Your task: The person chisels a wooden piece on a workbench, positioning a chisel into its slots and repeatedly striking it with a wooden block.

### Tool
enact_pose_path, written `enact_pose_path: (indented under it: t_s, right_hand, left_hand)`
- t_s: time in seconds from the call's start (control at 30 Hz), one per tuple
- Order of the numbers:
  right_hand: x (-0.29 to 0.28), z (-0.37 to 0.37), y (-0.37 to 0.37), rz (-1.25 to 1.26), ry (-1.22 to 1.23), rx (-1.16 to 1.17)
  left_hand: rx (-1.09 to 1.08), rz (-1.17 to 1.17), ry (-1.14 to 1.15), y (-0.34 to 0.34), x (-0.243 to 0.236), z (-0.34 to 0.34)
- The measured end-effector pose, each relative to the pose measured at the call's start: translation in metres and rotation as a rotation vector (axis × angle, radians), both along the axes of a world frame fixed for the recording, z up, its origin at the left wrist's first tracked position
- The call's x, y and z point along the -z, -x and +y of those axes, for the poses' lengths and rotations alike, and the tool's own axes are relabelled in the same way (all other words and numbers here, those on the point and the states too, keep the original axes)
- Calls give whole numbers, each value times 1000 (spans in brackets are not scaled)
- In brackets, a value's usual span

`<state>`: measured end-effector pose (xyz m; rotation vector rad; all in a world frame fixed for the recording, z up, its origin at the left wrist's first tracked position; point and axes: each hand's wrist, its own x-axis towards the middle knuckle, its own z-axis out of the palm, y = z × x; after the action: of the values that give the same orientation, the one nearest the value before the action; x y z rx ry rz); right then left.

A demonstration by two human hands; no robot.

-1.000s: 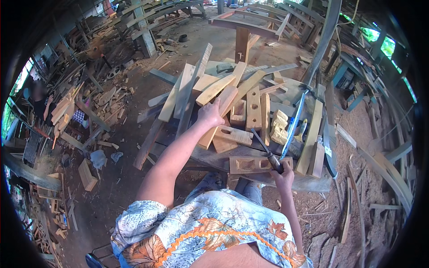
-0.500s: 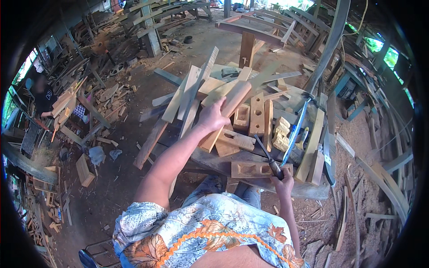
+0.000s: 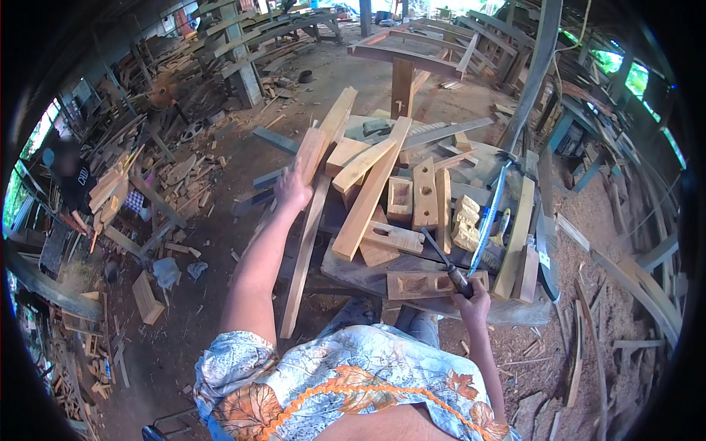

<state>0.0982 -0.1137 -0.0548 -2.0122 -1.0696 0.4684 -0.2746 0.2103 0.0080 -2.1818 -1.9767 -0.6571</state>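
Observation:
My left hand is closed around a wooden board over the left side of the workbench, beside other leaning boards. My forearm hides the board's lower end. In my right hand, at the bench's front edge, is a chisel with a dark handle, its slim shaft pointing up and left. Right behind the chisel lies a wood block with recesses. A long squared timber slants across the middle, next to a block with round holes and a slotted piece.
A blue-edged saw, rough yellowish chunks and long boards occupy the bench's right side. A wooden frame stands beyond. At far left another person is beside a stack of wood. Offcuts and shavings litter the floor.
My left hand has carried the board leftward from the middle of the bench to the leaning boards, uncovering the long timber. My right hand keeps the chisel in nearly the same place.

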Motion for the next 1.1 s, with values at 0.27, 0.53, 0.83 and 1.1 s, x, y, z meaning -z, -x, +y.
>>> enact_pose_path:
  t_s: [0.27, 0.53, 0.83, 1.1]
  right_hand:
    - [-7, -2, 2, -61, -22, -21]
    - [9, -3, 2, 206, -188, 14]
    - [16, -26, -10, 590, -355, 134]
    - [12, -23, -16, 715, -317, 170]
  left_hand:
    - [63, 29, 145, -1, 21, 4]
    - [303, -97, 106, 10, 22, -6]
    - [1085, -1093, 392, -48, -179, -194]
    - [2087, -796, -644, -49, -260, -292]
